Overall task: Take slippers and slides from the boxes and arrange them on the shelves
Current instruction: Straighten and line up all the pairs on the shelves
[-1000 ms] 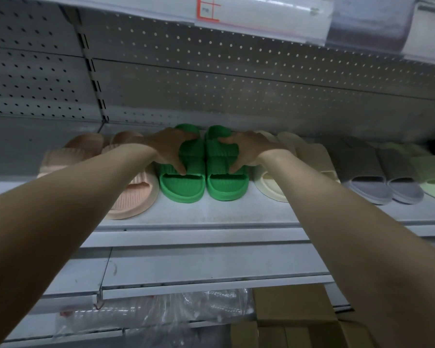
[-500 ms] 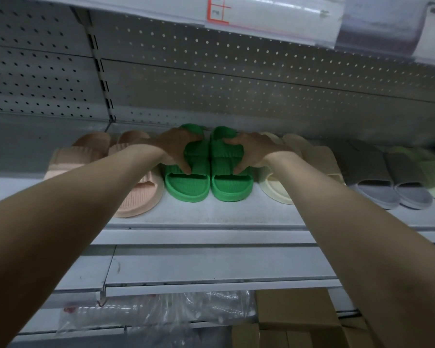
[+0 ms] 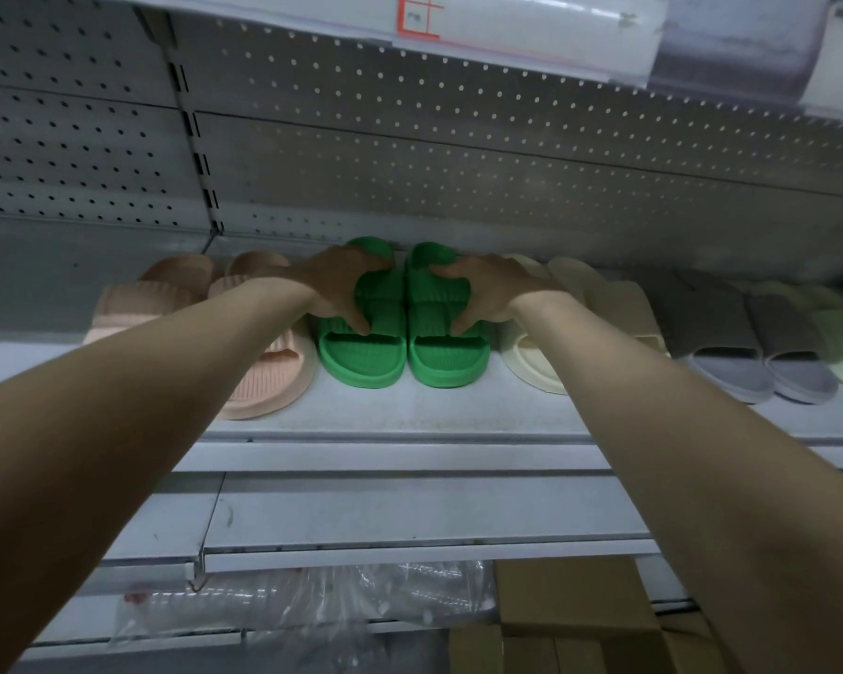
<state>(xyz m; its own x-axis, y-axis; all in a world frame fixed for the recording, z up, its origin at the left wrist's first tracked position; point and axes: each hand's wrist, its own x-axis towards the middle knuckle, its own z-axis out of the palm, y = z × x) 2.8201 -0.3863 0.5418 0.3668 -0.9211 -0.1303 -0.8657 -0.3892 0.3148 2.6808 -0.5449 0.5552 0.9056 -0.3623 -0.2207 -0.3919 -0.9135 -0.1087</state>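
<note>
1. Nearest us, below the pale grey metal shelf (image 3: 410,411): brown cardboard boxes (image 3: 570,595) and a crumpled clear plastic bag (image 3: 288,605). We leave them alone for this step.
2. Both forearms reach up over the shelf's front edge, nearly straight, and converge toward mid-shelf.
3. Step in hand, as we judge it: squaring the pair of bright green ribbed foam slides (image 3: 361,364). The pair lies flat at mid-shelf with toes toward the front edge, the two slides just beside each other.
4. The left hand (image 3: 339,289) grips the left slide's strap, thumb at the strap's near edge and fingers curled over its top.
5. The right hand (image 3: 490,289) mirrors this on the right slide. Fingers lie close together, and the tips are partly hidden.
6. To do it well:
   - We should slide both soles flat and evenly, keeping the green slides parallel.
   - We should avoid nudging the salmon-pink ribbed slides (image 3: 264,381) toward the shelf's left or the cream foam slides (image 3: 531,362) toward its right. Both sit just beside the pair.
7. Behind the shelf stands a perforated grey metal back panel (image 3: 458,163). The heels sit near it, but we cannot tell whether they touch.
</note>
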